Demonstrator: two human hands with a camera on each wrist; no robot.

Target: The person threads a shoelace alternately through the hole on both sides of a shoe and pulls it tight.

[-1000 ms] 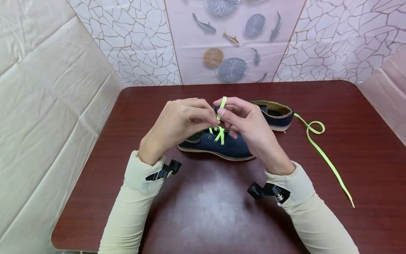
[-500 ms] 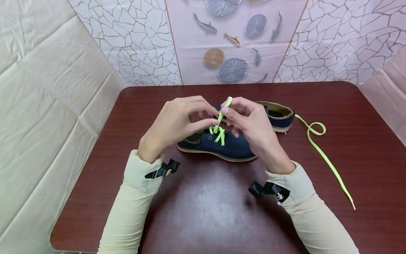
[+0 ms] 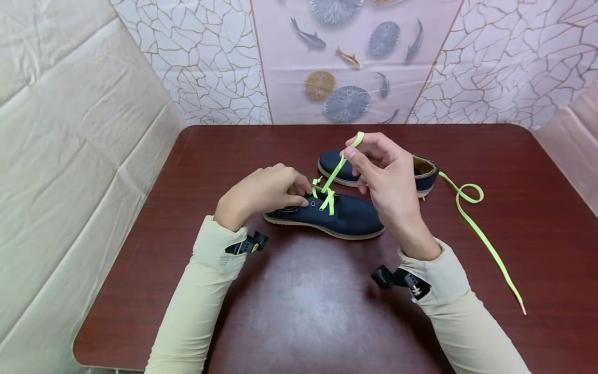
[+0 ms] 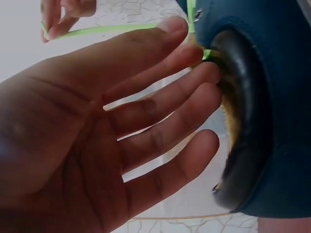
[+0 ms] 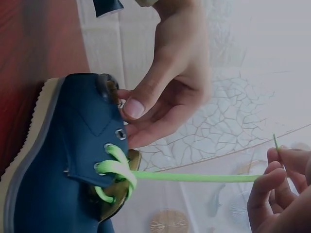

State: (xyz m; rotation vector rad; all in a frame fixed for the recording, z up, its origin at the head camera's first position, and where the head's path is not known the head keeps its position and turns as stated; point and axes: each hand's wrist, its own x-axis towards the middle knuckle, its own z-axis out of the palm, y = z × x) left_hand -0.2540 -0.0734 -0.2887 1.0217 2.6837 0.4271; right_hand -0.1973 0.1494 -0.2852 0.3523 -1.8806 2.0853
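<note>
A navy canvas shoe (image 3: 357, 215) with a pale sole stands on the table, toe to the right, with neon-green lace through some of its eyelets. My right hand (image 3: 389, 179) pinches the shoelace (image 3: 334, 173) between thumb and forefinger, and the lace runs taut down to the shoe's tongue area. My left hand (image 3: 263, 193) is at the shoe's opening, thumb beside the upper eyelet. Its fingers (image 4: 165, 116) are loosely extended, spread apart at the collar (image 4: 245, 92), gripping nothing. One eyelet (image 5: 120, 134) near the left thumb has no lace through it.
Behind lies a second navy shoe (image 3: 330, 162), partly hidden by my right hand. Its green lace (image 3: 486, 239) trails with a loop over the right side of the reddish-brown table (image 3: 154, 270). Patterned cloth (image 3: 210, 62) hangs along the back.
My left hand has let go of the lace and moved down to the shoe's opening. My right hand has moved up and right, drawing the pinched lace out longer.
</note>
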